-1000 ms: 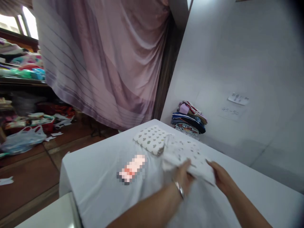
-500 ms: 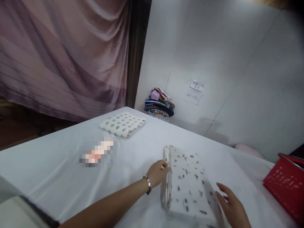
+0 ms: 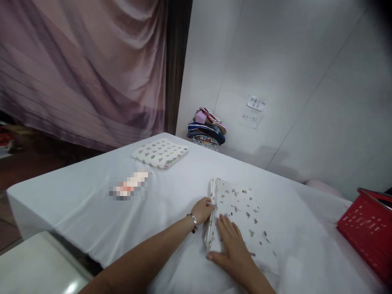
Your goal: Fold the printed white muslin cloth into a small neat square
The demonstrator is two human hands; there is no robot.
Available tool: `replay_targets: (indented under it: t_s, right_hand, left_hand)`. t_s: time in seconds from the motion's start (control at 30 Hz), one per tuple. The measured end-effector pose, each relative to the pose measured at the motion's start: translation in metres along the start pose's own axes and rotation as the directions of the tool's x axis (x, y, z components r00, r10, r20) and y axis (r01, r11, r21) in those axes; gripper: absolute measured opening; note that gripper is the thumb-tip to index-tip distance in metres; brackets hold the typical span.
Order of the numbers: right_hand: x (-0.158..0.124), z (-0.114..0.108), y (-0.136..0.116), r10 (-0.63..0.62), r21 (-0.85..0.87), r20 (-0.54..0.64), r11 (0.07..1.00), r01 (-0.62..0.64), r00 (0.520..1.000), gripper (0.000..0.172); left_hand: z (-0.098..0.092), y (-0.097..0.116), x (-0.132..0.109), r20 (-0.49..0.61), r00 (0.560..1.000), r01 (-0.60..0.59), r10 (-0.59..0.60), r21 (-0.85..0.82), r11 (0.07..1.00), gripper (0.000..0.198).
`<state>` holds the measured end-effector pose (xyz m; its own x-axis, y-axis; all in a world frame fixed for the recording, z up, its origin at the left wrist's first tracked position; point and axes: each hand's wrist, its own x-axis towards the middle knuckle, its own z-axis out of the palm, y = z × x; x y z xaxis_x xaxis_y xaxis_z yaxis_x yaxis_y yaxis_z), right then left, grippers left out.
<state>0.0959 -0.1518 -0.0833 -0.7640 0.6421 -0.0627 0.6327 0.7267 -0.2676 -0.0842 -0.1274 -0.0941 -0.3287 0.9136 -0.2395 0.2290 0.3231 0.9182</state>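
Observation:
A folded white cloth with small printed figures (image 3: 245,212) lies on the white table (image 3: 92,204) in front of me. My left hand (image 3: 203,210), with a bracelet at the wrist, touches the cloth's left folded edge, its fingers curled against it. My right hand (image 3: 231,243) rests flat on the near left part of the cloth with fingers spread. A second folded patterned cloth (image 3: 159,153) lies further back on the table, apart from both hands.
A red basket (image 3: 366,230) stands at the table's right edge. A blurred pink-and-red item (image 3: 130,185) lies left of my hands. A stack of coloured clothes (image 3: 206,128) sits by the white wall. A mauve curtain (image 3: 82,69) hangs at the back left.
My right hand has moved from the cloth's right side onto its top, lying flat near the left edge. My left hand stays at the folded edge.

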Motion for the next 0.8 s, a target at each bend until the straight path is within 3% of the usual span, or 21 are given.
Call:
replay_targets:
  t_s: [0.23,0.37,0.5,0.57,0.63,0.7,0.73,0.8]
  right_hand:
    - [0.0,0.003,0.0,-0.033,-0.003,-0.014,0.999,0.033,0.999,0.07]
    - [-0.002,0.009,0.003,-0.071,0.025,-0.117,0.997,0.074,0.991,0.075]
    - [-0.002,0.011,0.003,-0.074,0.21,-0.25,0.969,0.129,0.965,0.057]
    - [-0.002,0.003,0.004,0.016,0.414,-0.28,0.904,0.105,0.96,0.046]
    - [-0.004,-0.015,0.009,0.253,0.659,-0.269,0.752,-0.014,0.929,0.042]
    - [-0.009,-0.042,0.026,0.514,0.833,-0.23,0.543,-0.106,0.826,0.049]
    - [-0.014,-0.057,0.039,0.591,0.871,-0.23,0.48,-0.108,0.773,0.056]
    - [-0.026,-0.084,0.074,0.655,0.899,-0.255,0.431,-0.075,0.712,0.071]
  left_hand:
    - [0.001,-0.014,0.002,0.01,0.997,-0.077,0.079,-0.108,0.991,0.029]
    - [0.0,-0.016,0.002,0.02,0.994,-0.1,0.104,-0.157,0.983,0.03]
    - [-0.001,-0.015,0.001,0.039,0.994,-0.091,0.101,-0.208,0.974,0.03]
    - [-0.002,-0.016,0.0,0.049,0.993,-0.092,0.105,-0.217,0.972,0.029]
    - [-0.002,-0.016,-0.001,0.049,0.993,-0.098,0.11,-0.203,0.974,0.03]
    - [-0.003,-0.016,-0.002,0.048,0.992,-0.108,0.119,-0.189,0.976,0.032]
    - [-0.004,-0.016,-0.003,0.052,0.991,-0.115,0.127,-0.183,0.976,0.033]
    - [-0.004,-0.016,-0.005,0.062,0.988,-0.132,0.144,-0.165,0.977,0.033]
